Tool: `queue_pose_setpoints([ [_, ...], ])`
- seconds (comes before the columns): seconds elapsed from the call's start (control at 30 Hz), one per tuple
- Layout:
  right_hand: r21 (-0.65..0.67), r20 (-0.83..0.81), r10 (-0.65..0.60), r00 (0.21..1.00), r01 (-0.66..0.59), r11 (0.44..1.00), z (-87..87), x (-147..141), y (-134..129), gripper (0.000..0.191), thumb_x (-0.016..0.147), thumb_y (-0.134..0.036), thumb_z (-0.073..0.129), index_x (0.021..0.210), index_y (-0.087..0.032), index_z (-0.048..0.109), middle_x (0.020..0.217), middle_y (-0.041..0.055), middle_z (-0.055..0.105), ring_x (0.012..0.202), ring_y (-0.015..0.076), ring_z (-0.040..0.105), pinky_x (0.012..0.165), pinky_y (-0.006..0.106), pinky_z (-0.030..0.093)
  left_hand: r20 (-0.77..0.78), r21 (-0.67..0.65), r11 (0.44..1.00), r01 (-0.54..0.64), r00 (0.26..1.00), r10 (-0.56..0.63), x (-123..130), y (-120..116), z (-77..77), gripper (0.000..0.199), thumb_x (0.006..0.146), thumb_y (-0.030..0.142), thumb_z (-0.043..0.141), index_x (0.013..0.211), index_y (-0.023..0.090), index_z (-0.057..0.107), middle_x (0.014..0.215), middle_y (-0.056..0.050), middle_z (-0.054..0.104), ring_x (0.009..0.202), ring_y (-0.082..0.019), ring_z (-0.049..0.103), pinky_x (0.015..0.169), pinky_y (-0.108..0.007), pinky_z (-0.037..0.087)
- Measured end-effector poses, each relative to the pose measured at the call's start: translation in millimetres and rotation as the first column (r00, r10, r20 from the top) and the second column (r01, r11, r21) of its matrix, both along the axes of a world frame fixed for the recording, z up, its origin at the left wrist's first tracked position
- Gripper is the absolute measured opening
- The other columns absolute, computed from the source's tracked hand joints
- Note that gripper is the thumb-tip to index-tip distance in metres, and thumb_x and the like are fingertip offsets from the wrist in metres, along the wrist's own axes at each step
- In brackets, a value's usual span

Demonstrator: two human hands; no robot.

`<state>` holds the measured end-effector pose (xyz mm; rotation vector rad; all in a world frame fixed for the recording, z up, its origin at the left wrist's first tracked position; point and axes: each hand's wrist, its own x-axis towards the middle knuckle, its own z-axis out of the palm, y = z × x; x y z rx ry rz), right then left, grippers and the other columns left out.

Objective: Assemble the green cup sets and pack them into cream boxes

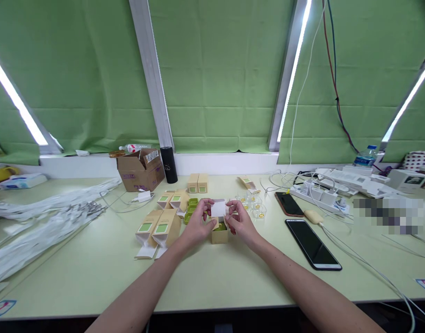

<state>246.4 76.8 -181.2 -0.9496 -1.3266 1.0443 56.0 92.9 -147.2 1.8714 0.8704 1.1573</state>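
A small kraft cardboard box stands upright on the table in front of me, its top open and its white-lined lid flap raised. Something green shows inside it. My left hand pinches the flap's left side, thumb near the box's rim. On the opposite side, the fingers of my right hand are closed at the flap's right edge. Beyond my left hand sit several green containers, partly hidden. Several clear cups with yellow bits stand just past my right hand.
Kraft boxes with green labels lie at left, more stand behind. A brown carton and black cylinder are at the back. Two phones, a power strip and cables lie right; white strips spread left.
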Motion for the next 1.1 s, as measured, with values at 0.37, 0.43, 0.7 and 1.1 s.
queue_pose_setpoints([
  [0.37,0.033,0.099,-0.025,0.995,0.022,0.999,0.3,-3.0,-4.3,0.039,0.084,-0.038,0.067,0.117,-0.028,0.05,0.094,-0.0033,0.048,0.062,0.0103,0.048,0.049,0.022,0.04,-0.033,0.009,0.998,-0.066,0.997,0.067,1.5,-8.2,1.7,0.051,0.079,0.014,0.067,0.118,0.025,0.037,0.096,0.0,0.055,0.089,-0.019,0.048,0.084,-0.034,0.04],
  [0.43,0.032,0.105,-0.02,0.994,0.017,0.999,-0.1,-3.4,-4.5,0.04,0.084,-0.038,0.067,0.119,-0.027,0.05,0.095,-0.0034,0.047,0.063,0.0104,0.048,0.05,0.022,0.04,-0.017,0.01,0.998,-0.058,0.998,0.058,1.5,-8.2,1.4,0.051,0.079,0.014,0.068,0.118,0.026,0.038,0.099,-0.001,0.056,0.089,-0.019,0.049,0.084,-0.034,0.04],
  [0.7,0.058,0.166,-0.027,0.986,0.018,0.998,-0.3,-3.7,-5.1,0.036,0.086,-0.04,0.066,0.117,-0.026,0.052,0.093,-0.0025,0.047,0.069,0.0133,0.053,0.054,0.024,0.042,-0.039,0.092,0.996,-0.021,0.999,0.025,3.3,-7.7,4.1,0.034,0.08,0.015,0.066,0.106,0.025,0.046,0.099,-0.001,0.059,0.088,-0.018,0.053,0.08,-0.032,0.041],
  [1.1,0.184,0.26,-0.149,0.954,0.102,0.978,9.3,-4.6,-10.3,0.018,0.082,-0.027,0.065,0.099,-0.024,0.061,0.087,-0.0015,0.05,0.071,0.0156,0.049,0.06,0.026,0.04,-0.165,0.252,0.968,0.008,0.986,0.035,-0.1,-2.4,0.4,0.011,0.08,0.013,0.058,0.087,0.022,0.059,0.089,-0.003,0.062,0.087,-0.021,0.054,0.081,-0.034,0.042],
])
